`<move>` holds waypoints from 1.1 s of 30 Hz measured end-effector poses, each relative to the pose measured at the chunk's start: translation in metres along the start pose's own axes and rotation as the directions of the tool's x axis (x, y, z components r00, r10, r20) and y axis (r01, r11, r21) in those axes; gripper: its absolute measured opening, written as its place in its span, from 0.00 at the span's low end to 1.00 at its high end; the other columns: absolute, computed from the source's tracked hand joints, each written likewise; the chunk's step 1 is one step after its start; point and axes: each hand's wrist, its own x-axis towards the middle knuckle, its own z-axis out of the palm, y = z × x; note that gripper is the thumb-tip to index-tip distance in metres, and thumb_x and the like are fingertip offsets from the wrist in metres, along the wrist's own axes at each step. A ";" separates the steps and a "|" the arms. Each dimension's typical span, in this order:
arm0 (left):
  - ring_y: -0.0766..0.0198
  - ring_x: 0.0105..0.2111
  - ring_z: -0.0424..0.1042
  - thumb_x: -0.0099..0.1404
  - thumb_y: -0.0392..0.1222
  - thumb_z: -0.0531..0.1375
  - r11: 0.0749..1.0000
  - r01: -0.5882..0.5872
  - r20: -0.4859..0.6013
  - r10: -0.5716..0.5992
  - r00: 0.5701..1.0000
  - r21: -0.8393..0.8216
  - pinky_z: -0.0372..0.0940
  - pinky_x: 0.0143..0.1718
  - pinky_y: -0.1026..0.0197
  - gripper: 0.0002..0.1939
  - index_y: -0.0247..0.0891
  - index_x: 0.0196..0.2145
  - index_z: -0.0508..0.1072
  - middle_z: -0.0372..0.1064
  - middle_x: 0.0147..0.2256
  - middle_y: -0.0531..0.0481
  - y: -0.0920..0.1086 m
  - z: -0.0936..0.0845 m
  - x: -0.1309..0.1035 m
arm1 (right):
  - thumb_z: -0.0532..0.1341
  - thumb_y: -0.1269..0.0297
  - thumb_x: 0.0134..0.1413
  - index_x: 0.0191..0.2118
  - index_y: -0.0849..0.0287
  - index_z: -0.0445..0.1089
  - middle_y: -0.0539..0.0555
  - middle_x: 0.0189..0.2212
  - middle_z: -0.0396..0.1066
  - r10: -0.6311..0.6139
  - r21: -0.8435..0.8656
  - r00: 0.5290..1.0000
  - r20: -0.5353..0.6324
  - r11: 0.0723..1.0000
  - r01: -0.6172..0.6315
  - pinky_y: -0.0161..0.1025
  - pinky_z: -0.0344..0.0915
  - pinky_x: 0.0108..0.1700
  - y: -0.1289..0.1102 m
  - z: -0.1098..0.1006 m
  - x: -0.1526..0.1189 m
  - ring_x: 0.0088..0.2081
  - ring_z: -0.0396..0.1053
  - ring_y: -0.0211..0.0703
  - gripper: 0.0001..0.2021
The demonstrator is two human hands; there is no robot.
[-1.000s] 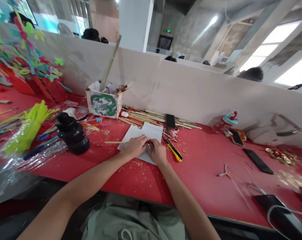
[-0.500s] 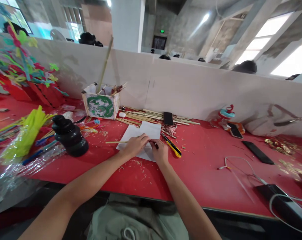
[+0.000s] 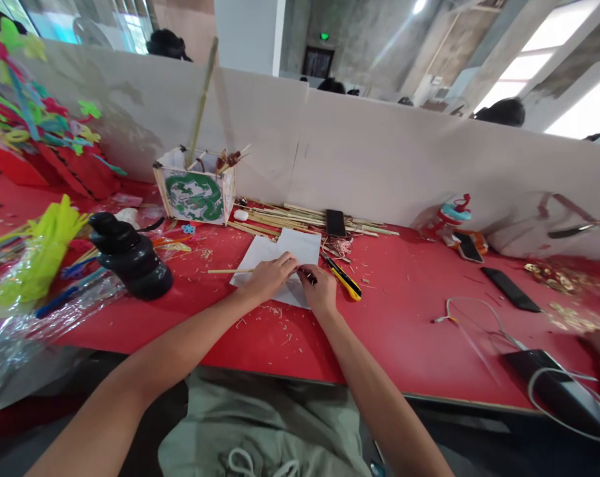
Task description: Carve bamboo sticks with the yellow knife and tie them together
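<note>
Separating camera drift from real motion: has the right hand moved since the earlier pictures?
Yes, slightly: the right hand has shifted rightward, closer to the stationary yellow knife.

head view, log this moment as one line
left hand: over thin stick; right hand: beside left, grip unclear; white paper: under hands; cutter: right of paper

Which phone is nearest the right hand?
The black phone on the sticks; the phone by the blue-lidded bottle and the black slab lie farther right.

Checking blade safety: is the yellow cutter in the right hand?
No, the yellow cutter lies on the red table beside the right hand.
</note>
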 end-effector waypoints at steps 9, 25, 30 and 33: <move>0.60 0.36 0.75 0.79 0.41 0.44 0.995 0.015 0.006 -0.016 1.000 0.102 0.62 0.29 0.58 0.15 0.38 0.50 0.68 0.69 0.48 0.45 0.010 -0.002 -0.005 | 0.57 0.65 0.63 0.42 0.57 0.76 0.55 0.38 0.79 -0.048 -0.186 0.996 0.078 0.981 0.062 0.37 0.67 0.39 -0.009 -0.002 -0.002 0.35 0.75 0.44 0.10; 0.63 0.39 0.76 0.76 0.44 0.51 0.997 0.066 -0.022 -0.067 0.998 -0.046 0.64 0.33 0.60 0.10 0.45 0.49 0.70 0.69 0.52 0.52 0.005 -0.007 -0.004 | 0.55 0.68 0.62 0.39 0.55 0.73 0.56 0.39 0.77 0.035 -0.138 0.988 0.148 0.990 -0.015 0.38 0.64 0.39 -0.014 -0.006 0.004 0.39 0.73 0.47 0.09; 0.63 0.40 0.75 0.77 0.47 0.49 0.991 0.096 -0.034 -0.100 0.994 -0.096 0.63 0.33 0.61 0.13 0.45 0.48 0.72 0.69 0.52 0.52 0.003 -0.003 -0.004 | 0.56 0.67 0.62 0.39 0.55 0.74 0.55 0.39 0.78 0.019 -0.075 0.993 0.118 0.997 -0.010 0.39 0.65 0.41 -0.011 -0.005 0.004 0.39 0.74 0.47 0.08; 0.62 0.41 0.75 0.77 0.47 0.49 0.985 0.124 -0.036 -0.129 0.991 -0.121 0.62 0.32 0.61 0.12 0.44 0.46 0.71 0.69 0.52 0.52 0.000 -0.002 -0.003 | 0.59 0.63 0.63 0.40 0.55 0.75 0.55 0.38 0.79 0.035 -0.006 0.997 0.067 0.999 -0.035 0.39 0.66 0.40 -0.009 -0.006 0.003 0.38 0.75 0.47 0.08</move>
